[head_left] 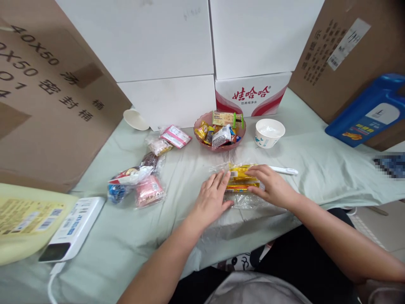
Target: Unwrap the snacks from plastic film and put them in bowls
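Two yellow-wrapped snack sticks point(242, 173) lie side by side on a clear plastic bag point(248, 202) in front of me. My left hand point(211, 197) rests palm down on the bag's left part, fingers stretched toward the left ends of the sticks. My right hand point(274, 188) lies over their right ends, its fingers apart and lightly bent, touching the wrappers. Behind the right hand, the handle of a white slim tool point(286, 170) sticks out; its other end is hidden.
A pink glass bowl point(205, 145) holds several wrapped snacks. Beside it stands a white paper bowl point(269, 137). Several packets point(150, 192) lie at left, near a white power bank point(76, 228) with a cable. White boxes point(167, 101) line the back; a blue bottle point(368, 112) stands right.
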